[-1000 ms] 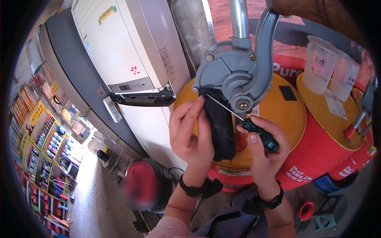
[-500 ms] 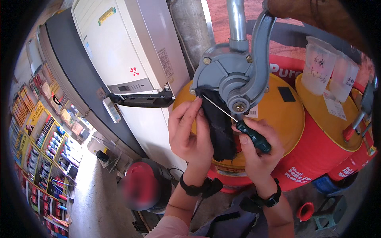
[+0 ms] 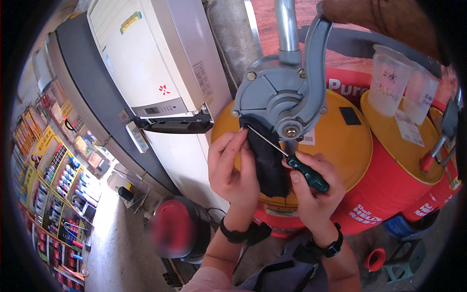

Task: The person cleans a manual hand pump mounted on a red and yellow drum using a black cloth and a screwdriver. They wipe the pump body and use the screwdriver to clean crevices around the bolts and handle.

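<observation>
We see a yellow drum lid at three o'clock from the centre, a grey crank pump above it at one, and two translucent jugs at two. A white appliance stands between ten and eleven, stocked shelves between eight and nine, a red-and-black container at seven, over grey floor. Near the centre, toward four, a black cloth hangs below the pump; our left hand pinches its edge, while our right hand grips a green-handled screwdriver, its shaft slanting toward ten. We cannot make out what its tip touches; the container's top is blurred, and the pump's upper pipe is cut off at twelve to one.
</observation>
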`<state>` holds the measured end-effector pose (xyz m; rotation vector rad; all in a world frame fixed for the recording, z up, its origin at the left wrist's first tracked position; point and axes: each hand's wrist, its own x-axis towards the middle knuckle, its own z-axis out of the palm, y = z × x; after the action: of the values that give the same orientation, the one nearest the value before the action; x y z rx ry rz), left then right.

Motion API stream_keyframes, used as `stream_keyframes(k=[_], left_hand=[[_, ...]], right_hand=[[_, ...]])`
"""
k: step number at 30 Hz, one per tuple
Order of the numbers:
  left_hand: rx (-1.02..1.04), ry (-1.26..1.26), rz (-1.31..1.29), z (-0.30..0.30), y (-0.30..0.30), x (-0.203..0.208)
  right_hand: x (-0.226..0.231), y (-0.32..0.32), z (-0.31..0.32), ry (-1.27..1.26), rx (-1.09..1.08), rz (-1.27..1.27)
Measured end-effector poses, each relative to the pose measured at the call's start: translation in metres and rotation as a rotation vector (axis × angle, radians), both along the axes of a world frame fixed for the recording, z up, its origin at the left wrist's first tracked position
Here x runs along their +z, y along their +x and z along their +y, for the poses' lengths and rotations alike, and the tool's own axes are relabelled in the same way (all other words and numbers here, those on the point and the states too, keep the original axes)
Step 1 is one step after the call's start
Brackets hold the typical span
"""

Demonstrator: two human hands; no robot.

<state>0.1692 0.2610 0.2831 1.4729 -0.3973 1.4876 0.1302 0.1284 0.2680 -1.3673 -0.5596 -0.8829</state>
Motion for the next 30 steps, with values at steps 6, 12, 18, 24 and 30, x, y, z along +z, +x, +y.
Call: stream_keyframes(k=[6,12,18,24,30], left_hand=[[-0.006,0.016,0.022,0.003,-0.001,0.002],[-0.003,0.016,0.012,0.003,0.001,0.002],[-0.033,-0.036,0.033,-0.002,-0.001,-0.003],[-0.016,-0.031,0.078,-0.003,-0.005,-0.004],[-0.007,-0.013,0.067,-0.004,-0.004,-0.001]], right_hand=[[0.008,-0.005,0.009,0.163,0.101,0.073],[0.027,-0.019,0.012,0.302,0.17,0.255],[0.037,-0.024,0.009,0.308,0.216,0.35],[0.036,-0.024,0.007,0.31,0.232,0.294],[0.037,-0.023,0.003,0.332,0.234,0.287]])
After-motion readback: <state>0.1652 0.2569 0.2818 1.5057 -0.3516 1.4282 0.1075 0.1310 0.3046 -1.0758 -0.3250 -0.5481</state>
